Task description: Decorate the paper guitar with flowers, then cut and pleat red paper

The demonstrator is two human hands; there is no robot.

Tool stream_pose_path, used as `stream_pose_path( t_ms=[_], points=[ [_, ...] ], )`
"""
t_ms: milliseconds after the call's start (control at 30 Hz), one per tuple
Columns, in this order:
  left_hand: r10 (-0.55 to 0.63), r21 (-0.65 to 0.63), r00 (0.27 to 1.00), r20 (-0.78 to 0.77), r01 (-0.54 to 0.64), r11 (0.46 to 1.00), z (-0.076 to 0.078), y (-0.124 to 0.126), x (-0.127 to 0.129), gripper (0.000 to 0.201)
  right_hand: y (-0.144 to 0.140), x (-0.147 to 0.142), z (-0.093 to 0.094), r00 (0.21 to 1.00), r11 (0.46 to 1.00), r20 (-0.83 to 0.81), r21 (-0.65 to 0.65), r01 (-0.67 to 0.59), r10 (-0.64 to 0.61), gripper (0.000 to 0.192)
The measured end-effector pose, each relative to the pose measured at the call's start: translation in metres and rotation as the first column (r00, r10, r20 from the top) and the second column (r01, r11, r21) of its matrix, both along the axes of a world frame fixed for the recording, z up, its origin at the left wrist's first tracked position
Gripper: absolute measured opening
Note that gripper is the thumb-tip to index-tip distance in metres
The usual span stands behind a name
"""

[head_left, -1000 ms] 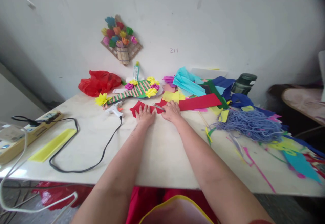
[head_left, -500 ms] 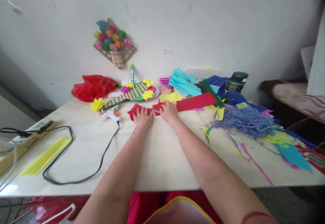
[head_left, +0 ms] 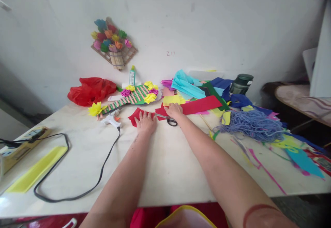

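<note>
A yellow strip [head_left: 36,170] lies at the left on the white table [head_left: 178,166]. The left hand [head_left: 146,122] rests flat on a red piece [head_left: 132,117], fingers extended and unclenched. Scissors [head_left: 164,117] lie between the hands, one black loop exposed. The right hand [head_left: 174,111] is on the left part of a long red strip [head_left: 201,104], fingers bent; what they grip, if anything, cannot be determined. Beyond stands a dark-lidded container [head_left: 241,84].
</note>
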State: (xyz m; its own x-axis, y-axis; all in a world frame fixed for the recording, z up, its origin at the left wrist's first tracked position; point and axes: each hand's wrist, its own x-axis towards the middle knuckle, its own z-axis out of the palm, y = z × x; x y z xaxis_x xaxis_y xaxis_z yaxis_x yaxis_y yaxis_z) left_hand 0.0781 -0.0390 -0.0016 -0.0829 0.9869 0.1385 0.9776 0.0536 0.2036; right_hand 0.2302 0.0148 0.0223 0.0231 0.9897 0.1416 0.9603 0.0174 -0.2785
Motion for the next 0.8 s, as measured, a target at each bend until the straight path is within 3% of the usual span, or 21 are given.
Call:
stream_pose_path(
  t_ms=[67, 167, 300, 500, 633, 800],
  points=[
    [-0.007, 0.007, 1.0, 0.001, 0.007, 1.0, 0.0, 0.0, 0.0, 0.063, 0.004, 0.002, 0.0, 0.998, 0.999, -0.052, 0.01, 0.041, -0.04, 0.051],
    [-0.019, 0.023, 1.0, 0.004, 0.019, 1.0, -0.001, 0.001, 0.0, 0.062, 0.008, 0.006, 0.0, 0.994, 0.989, -0.095, 0.132, 0.067, -0.055, 0.049],
    [-0.022, 0.062, 1.0, 0.003, 0.022, 0.998, 0.0, 0.002, 0.0, 0.061, 0.014, 0.009, 0.0, 0.998, 0.954, -0.057, 0.301, 0.0, 0.017, 0.049],
    [-0.015, 0.088, 1.0, -0.006, 0.016, 0.996, 0.0, 0.004, 0.001, 0.06, 0.035, 0.01, -0.005, 0.995, 0.921, -0.062, 0.386, -0.05, 0.08, 0.053],
    [-0.011, 0.111, 1.0, -0.01, 0.012, 0.994, -0.003, 0.005, 0.0, 0.06, 0.059, 0.013, -0.007, 0.99, 0.934, -0.098, 0.351, -0.063, 0.103, 0.056],
    [-0.024, 0.114, 0.999, -0.021, 0.026, 0.993, -0.004, 0.006, 0.0, 0.06, 0.084, 0.023, -0.009, 0.988, 0.991, -0.115, 0.104, -0.087, 0.099, 0.05]
  ],
)
